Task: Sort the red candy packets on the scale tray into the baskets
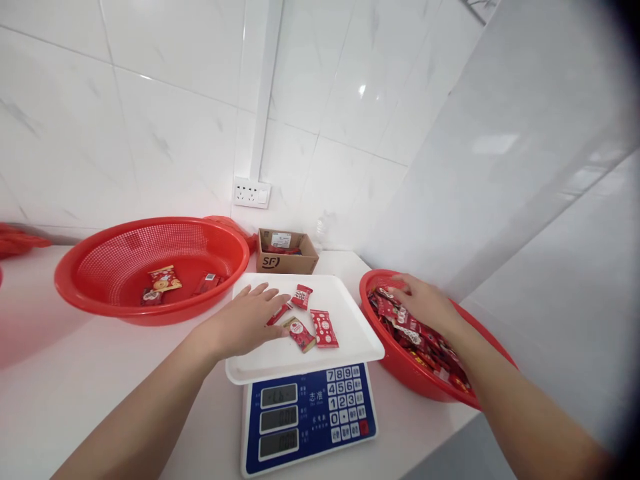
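Observation:
My left hand (250, 319) is open, its fingers spread over the left side of a white weighing tray (353, 337). Several small red snack packets lie on the tray: a dotted packet (325, 329), a smaller red packet (302, 296), one with a yellowish edge (301, 334), and one partly hidden by my fingers. On the right, my right hand (425, 303) reaches into a red basket (400, 363) heaped with wrapped snacks. Its fingers are curled at a red snack packet (385, 291) near the top of the heap. The undersides of those fingers are hidden.
The tray sits on a blue-faced digital scale (310, 420). To the left stands a larger red perforated basket (125, 310) with a few packets inside. Behind the tray are a small cardboard box (287, 261) and a clear plastic item (323, 230) against the tiled wall.

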`<state>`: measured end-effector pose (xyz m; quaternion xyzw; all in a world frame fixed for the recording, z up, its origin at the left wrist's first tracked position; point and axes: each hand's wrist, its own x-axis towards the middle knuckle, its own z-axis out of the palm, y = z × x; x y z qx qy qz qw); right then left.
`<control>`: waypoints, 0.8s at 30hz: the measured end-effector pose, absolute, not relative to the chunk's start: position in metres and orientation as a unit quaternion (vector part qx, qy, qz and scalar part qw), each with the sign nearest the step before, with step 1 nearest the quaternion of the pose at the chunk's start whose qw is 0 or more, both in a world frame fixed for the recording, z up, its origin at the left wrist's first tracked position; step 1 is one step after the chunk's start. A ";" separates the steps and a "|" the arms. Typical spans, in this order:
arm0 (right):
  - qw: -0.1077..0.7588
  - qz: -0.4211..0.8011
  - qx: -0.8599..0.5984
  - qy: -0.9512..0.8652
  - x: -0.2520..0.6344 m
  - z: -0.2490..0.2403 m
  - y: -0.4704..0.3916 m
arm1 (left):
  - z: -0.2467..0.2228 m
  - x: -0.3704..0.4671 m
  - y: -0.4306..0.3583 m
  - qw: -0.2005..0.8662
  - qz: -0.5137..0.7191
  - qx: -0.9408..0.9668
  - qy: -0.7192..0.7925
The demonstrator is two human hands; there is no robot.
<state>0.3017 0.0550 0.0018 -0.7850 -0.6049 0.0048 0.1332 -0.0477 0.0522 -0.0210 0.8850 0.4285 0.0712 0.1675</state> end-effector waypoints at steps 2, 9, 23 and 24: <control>0.078 -0.009 -0.811 -0.580 0.315 -0.003 0.050 | -0.022 -0.047 0.052 0.166 0.066 0.887 0.425; 0.019 -0.047 -0.825 -0.563 0.309 -0.011 0.049 | -0.020 -0.044 0.050 0.164 0.062 0.893 0.415; 0.072 0.115 -0.609 -0.781 0.186 -0.029 0.042 | -0.033 -0.033 0.054 0.170 0.089 0.882 0.431; 0.088 0.111 -0.604 -0.785 0.181 -0.030 0.043 | -0.032 -0.032 0.052 0.171 0.089 0.881 0.432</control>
